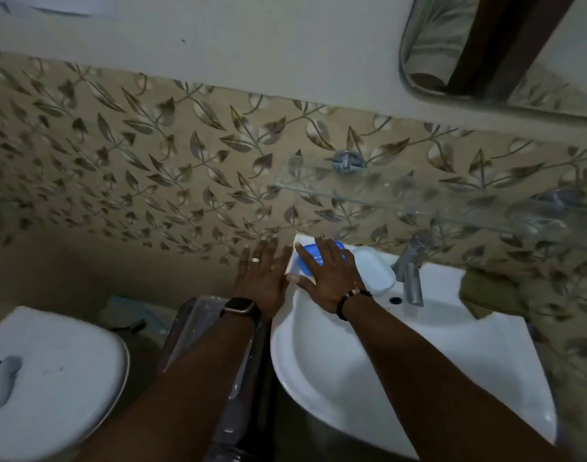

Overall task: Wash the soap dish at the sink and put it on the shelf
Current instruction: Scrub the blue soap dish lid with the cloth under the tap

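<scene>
A blue soap dish (306, 261) lies on the back left corner of the white sink (452, 335). My right hand (328, 271) rests flat on top of the dish, fingers spread, covering most of it; no grip around it shows. My left hand (263, 271) is beside it to the left, off the sink's edge, fingers spread and holding nothing. A glass shelf (402, 201) is fixed to the tiled wall above the sink. The tap (410, 268) stands at the back of the sink, with no water visible.
A moulded soap recess (373, 268) sits between the dish and the tap. A toilet cistern lid (52, 368) is at lower left, a clear plastic container (205, 315) under my left arm. A mirror (505, 48) hangs at upper right.
</scene>
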Demonstrator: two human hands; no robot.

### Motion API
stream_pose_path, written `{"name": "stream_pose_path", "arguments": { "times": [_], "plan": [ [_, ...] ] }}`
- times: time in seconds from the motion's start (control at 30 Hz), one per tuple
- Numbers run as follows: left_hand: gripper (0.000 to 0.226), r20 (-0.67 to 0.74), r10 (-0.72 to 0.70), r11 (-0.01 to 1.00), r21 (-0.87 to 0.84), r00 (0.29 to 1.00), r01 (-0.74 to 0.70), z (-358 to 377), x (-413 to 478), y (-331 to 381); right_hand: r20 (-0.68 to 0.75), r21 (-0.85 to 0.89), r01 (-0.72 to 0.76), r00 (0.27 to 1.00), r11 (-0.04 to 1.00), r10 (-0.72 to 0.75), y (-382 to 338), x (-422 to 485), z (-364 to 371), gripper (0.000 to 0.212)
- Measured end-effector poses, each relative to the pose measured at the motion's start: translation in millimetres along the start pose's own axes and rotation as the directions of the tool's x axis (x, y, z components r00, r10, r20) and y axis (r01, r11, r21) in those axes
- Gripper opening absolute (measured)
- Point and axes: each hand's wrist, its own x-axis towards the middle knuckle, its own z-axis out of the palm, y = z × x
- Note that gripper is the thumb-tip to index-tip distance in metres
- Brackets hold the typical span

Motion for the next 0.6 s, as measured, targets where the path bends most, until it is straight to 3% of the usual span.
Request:
{"name": "stream_pose_path", "arguments": {
  "times": [0.13,0.2,0.33,0.43,0.6],
  "plan": [
    [0.063,0.190,0.106,0.994,-0.001,0.976,-0.107,28.4,21.1,28.7,0.045,-0.168,-0.033,0.998,0.985,0.041,18.5,-5.6,16.3,0.057],
    [0.060,0.219,0.115,0.992,0.024,0.969,-0.123,42.6,29.2,37.5,0.066,-0.168,-0.037,0.997,0.985,0.049,22.7,-8.4,23.3,0.049],
    [0.041,0.108,0.103,0.993,0.043,0.989,-0.108,55.6,36.0,43.5,-0.049,-0.108,-0.033,0.998,0.994,0.028,27.9,-10.6,28.6,0.037],
    [0.026,-0.015,0.131,0.991,0.024,0.991,-0.130,52.7,31.2,40.4,-0.120,-0.158,-0.035,0.993,0.987,0.016,25.9,-11.8,23.4,0.019],
    [0.022,-0.119,0.156,0.987,-0.014,0.981,-0.159,35.2,16.1,32.8,-0.174,-0.229,0.040,0.981,0.972,-0.081,23.2,-17.0,11.7,0.018]
  ]
}}
